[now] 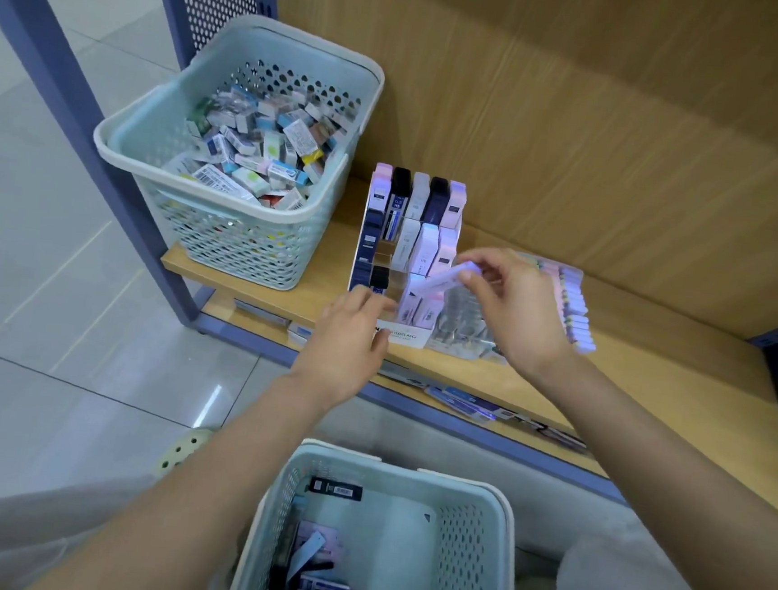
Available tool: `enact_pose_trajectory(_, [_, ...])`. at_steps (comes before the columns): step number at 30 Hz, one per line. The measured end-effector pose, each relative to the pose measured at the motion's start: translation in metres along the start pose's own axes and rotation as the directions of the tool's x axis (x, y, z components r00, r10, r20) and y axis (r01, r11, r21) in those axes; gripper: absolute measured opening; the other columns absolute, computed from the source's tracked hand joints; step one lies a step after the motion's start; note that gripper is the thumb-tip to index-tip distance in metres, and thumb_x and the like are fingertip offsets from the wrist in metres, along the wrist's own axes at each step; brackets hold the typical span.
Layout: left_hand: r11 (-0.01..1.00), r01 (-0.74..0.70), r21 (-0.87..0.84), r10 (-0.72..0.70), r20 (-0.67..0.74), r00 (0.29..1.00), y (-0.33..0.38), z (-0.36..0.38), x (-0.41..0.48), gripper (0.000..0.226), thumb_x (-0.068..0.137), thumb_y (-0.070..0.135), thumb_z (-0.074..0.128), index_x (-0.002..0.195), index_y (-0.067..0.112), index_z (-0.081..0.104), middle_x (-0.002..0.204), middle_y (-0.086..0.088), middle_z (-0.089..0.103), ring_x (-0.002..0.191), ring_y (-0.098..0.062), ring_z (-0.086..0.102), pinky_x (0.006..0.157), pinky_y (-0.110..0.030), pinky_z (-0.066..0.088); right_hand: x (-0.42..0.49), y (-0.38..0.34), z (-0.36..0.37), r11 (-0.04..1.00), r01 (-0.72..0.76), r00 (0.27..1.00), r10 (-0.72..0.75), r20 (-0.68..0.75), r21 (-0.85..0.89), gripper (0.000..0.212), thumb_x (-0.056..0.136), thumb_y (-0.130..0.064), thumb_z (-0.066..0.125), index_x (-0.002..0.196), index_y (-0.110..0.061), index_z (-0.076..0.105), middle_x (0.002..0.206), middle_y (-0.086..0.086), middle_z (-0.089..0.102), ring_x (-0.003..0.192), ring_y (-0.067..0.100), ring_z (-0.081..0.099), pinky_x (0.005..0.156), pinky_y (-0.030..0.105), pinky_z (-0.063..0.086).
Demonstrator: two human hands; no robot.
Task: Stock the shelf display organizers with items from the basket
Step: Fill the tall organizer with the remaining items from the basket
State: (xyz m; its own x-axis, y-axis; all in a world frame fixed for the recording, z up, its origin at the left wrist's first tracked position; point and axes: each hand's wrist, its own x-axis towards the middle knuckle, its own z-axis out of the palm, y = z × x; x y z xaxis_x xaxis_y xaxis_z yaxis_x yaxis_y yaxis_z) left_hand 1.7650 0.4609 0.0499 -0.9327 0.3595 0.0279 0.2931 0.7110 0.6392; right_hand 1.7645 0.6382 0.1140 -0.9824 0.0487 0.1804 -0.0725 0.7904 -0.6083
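A tiered display organizer (409, 339) stands on the wooden shelf, holding upright slim cases in pink, black, white and lilac. My right hand (508, 305) pinches a pale lilac case (440, 278) tilted over the organizer's front right slots. My left hand (351, 334) rests with curled fingers on the organizer's front left edge and steadies it. Below, near me, a light blue basket (467, 504) holds several loose cases, black, blue and pink, lying flat on its bottom.
A second light blue basket (225, 214) full of small boxed items sits on the shelf's left end. A clear organizer (570, 301) with pastel items stands right of the display. Flat packages (467, 403) lie on the lower shelf. A blue metal upright (67, 78) frames the left.
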Motion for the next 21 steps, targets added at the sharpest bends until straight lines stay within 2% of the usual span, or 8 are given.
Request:
enact_pose_trajectory(3, [0.984,-0.082,0.159,0.092,-0.054,0.994,-0.010,-0.002,0.009,0.045,0.091,0.009,0.050,0.135,0.012,0.045,0.132,-0.007,0.044,0.122,-0.022,0.039,0.101,-0.032,0.029,0.016,0.005,0.018,0.989,0.059,0.994,-0.046,0.098,-0.134,0.020,0.095,-0.010,0.053,0.110,-0.008,0.065,0.107,0.007,0.062,0.086,0.009,0.050,0.076,0.014,0.035])
enact_pose_trajectory(5, [0.976,-0.097,0.196,0.115,-0.083,0.990,-0.016,-0.004,0.016,0.050,0.089,0.006,0.051,0.137,0.010,0.043,0.138,-0.007,0.041,0.129,-0.023,0.034,0.105,-0.033,0.025,0.021,0.007,0.027,0.982,0.044,0.984,-0.011,0.178,-0.182,0.022,0.095,-0.010,0.054,0.115,-0.008,0.061,0.111,0.009,0.062,0.088,0.010,0.051,0.078,0.018,0.040])
enact_pose_trajectory(8, [0.964,-0.103,0.244,0.110,-0.016,0.994,-0.025,-0.003,0.022,0.055,0.091,0.008,0.048,0.143,0.012,0.034,0.146,-0.004,0.033,0.135,-0.019,0.026,0.110,-0.030,0.020,0.025,0.010,0.034,0.960,0.063,0.963,0.013,0.269,-0.274,0.017,0.094,-0.013,0.055,0.110,-0.009,0.058,0.105,0.011,0.064,0.089,0.019,0.058,0.078,0.036,0.050])
enact_pose_trajectory(11, [0.969,-0.113,0.222,0.115,0.003,0.993,-0.032,0.001,0.022,0.058,0.090,0.006,0.048,0.145,0.013,0.031,0.148,-0.002,0.030,0.134,-0.017,0.028,0.110,-0.027,0.025,0.027,0.013,0.041,0.925,0.125,0.941,0.004,0.338,-0.359,0.015,0.093,-0.014,0.056,0.106,-0.009,0.061,0.103,0.008,0.057,0.090,0.025,0.059,0.078,0.041,0.049])
enact_pose_trajectory(15, [0.963,-0.134,0.234,0.138,-0.003,0.990,-0.036,0.002,0.025,0.058,0.090,0.007,0.048,0.145,0.016,0.031,0.144,-0.003,0.031,0.129,-0.018,0.032,0.106,-0.029,0.029,0.025,0.019,0.050,0.883,0.187,0.934,-0.024,0.356,-0.431,0.023,0.094,-0.019,0.055,0.115,-0.010,0.059,0.110,0.007,0.057,0.105,0.023,0.051,0.079,0.036,0.046])
enact_pose_trajectory(17, [0.961,-0.138,0.241,0.142,0.002,0.990,-0.036,0.002,0.026,0.057,0.090,0.007,0.048,0.144,0.017,0.032,0.142,-0.004,0.032,0.127,-0.019,0.033,0.105,-0.030,0.031,0.023,0.022,0.054,0.854,0.229,0.939,-0.069,0.336,-0.467,0.020,0.093,-0.016,0.057,0.112,-0.008,0.059,0.109,0.008,0.058,0.107,0.024,0.049,0.077,0.036,0.044])
enact_pose_trajectory(21, [0.957,-0.145,0.250,0.145,0.016,0.989,-0.036,0.001,0.027,0.057,0.090,0.006,0.048,0.144,0.016,0.032,0.141,-0.004,0.032,0.125,-0.020,0.034,0.104,-0.031,0.032,0.020,0.027,0.062,0.801,0.336,0.939,-0.246,0.238,-0.495,0.014,0.074,-0.001,0.075,0.084,-0.006,0.067,0.081,0.010,0.064,0.080,0.031,0.059,0.058,0.033,0.047])
